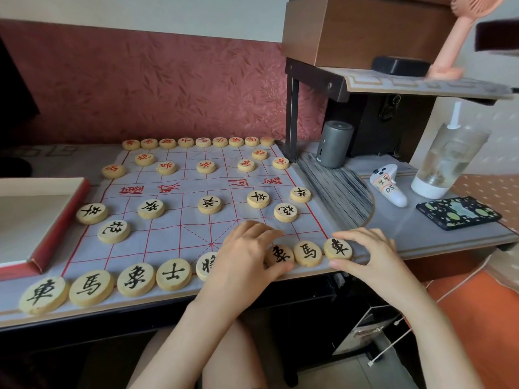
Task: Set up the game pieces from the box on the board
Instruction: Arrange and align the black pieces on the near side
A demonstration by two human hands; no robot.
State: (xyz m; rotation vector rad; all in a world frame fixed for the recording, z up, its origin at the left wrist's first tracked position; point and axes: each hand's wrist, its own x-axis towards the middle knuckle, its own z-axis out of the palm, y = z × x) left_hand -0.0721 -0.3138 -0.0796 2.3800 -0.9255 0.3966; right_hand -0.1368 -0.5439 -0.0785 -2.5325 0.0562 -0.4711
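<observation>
Head view: sixteen red pieces (205, 167), fifteen black pieces (209, 204) showing; right hand (373, 259) pinches one corner piece (337, 249); left hand (244, 254) curled, grip unclear.

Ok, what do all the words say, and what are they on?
"車": left corner piece, right corner piece.
"馬": second piece along.
"象": third piece.
"士": fourth piece.
"卒": black middle-row piece.
"兵": red piece beyond the river.
"DS": label on the white device.
Too small or upside down: river words, far-row pieces, grey cylinder brand.
</observation>
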